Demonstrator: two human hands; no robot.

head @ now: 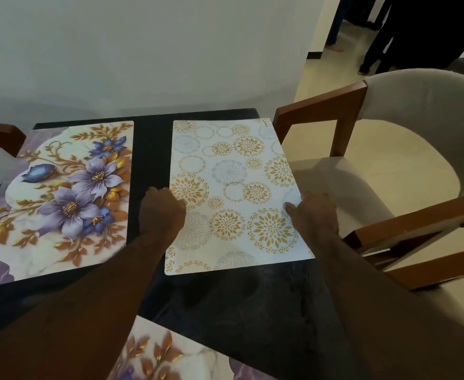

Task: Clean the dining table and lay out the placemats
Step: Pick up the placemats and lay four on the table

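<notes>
On the right half of the dark glossy worktop [225, 297], the white rectangular placemat with gold and grey circular medallions [233, 187] lies flat, apart from the purple-and-gold floral placemat [61, 193]. The left hand [162, 212] pinches its left edge; the right hand [314, 212] grips its right edge, thumb on top. Risk: that edge appears at the worktop rim, so an outward pull could leave it overhanging or skewed. A corner mark exists, but it is too small to read.

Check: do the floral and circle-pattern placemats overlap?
No, a strip of bare dark table separates the floral placemat from the circle-pattern placemat.
</notes>
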